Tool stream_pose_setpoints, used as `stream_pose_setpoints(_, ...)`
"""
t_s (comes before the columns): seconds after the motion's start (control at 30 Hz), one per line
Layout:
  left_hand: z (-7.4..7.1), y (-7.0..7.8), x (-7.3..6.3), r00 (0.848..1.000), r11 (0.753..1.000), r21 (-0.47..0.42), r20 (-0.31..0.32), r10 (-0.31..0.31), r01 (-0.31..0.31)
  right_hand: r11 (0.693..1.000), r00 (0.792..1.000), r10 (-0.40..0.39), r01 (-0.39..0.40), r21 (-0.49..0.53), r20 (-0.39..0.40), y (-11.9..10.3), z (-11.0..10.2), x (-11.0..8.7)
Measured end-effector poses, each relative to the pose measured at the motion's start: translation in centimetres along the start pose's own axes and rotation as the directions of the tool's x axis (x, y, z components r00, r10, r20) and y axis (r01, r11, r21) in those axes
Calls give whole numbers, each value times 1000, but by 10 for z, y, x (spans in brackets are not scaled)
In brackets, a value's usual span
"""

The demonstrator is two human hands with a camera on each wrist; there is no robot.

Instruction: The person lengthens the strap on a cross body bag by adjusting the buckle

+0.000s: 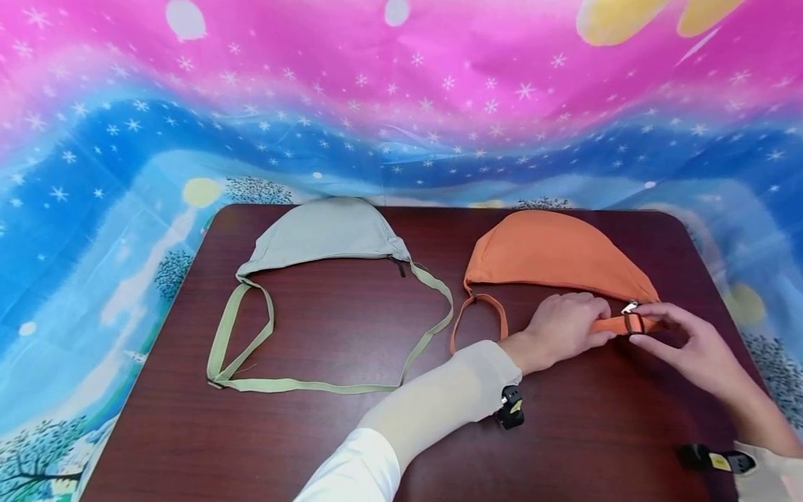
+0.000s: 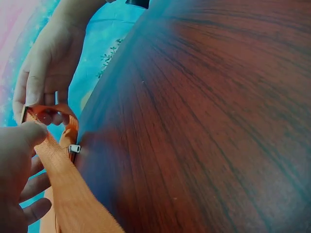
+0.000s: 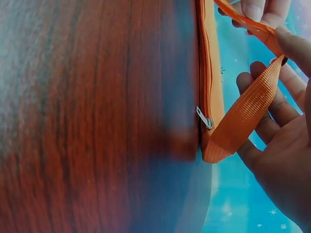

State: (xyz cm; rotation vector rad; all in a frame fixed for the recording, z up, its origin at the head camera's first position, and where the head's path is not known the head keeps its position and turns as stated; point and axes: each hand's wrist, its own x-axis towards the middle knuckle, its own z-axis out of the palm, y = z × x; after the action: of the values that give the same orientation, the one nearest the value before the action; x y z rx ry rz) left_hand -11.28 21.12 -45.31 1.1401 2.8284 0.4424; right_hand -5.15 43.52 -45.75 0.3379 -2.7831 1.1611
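An orange crescent-shaped bag (image 1: pixel 552 251) lies on the right of the table, zipper edge toward me. Left of the buckle, my left hand (image 1: pixel 558 331) pinches its orange strap (image 2: pixel 73 189) between thumb and fingers. My right hand (image 1: pixel 696 352) holds the strap at the dark slider buckle (image 1: pixel 634 323), thumb and forefinger at its edge. From the right wrist view, the strap loops back to the bag's end beside a silver zipper pull (image 3: pixel 204 118). The other fingers of my right hand stay spread behind the strap.
A grey-green bag (image 1: pixel 326 233) lies at the left, its pale green strap (image 1: pixel 314 385) looped toward the front. At the orange bag's left end is a small strap loop (image 1: pixel 502 314). Behind the dark wood table (image 1: pixel 251 446) hangs a pink and blue cloth (image 1: pixel 401 104).
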Motion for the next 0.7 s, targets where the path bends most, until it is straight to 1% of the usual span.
stream_pose_setpoints(0.07, 0, 1, 1, 1000, 1000, -4, 13, 4, -4, 1000, 1000, -6, 6, 4, 5, 0, 0, 0)
stream_pose_setpoints(0.17, 1, 2, 2, 1000, 1000, 2, 14, 6, -6, 1000, 1000, -12, 12, 18, 5, 0, 1, 0)
stream_pose_setpoints(0.33, 1, 5, 3, 1000, 1000, 13, -16, 23, -22, 1000, 1000, -4, 4, 28, -3, 0, 0, 0)
stream_pose_setpoints(0.43, 0, 6, 4, 999, 1000, 3, -17, 30, -30, 1000, 1000, -3, 3, 30, -9, 0, -2, 0)
stream_pose_setpoints(0.6, -2, 8, 6, 1000, 999, -29, 11, 21, -21, 999, 1000, -15, 16, 34, -27, 0, -4, -1)
stream_pose_setpoints(0.7, -4, 9, 6, 999, 998, -56, 23, 30, -29, 999, 999, -18, 19, 40, -29, -1, -4, -2)
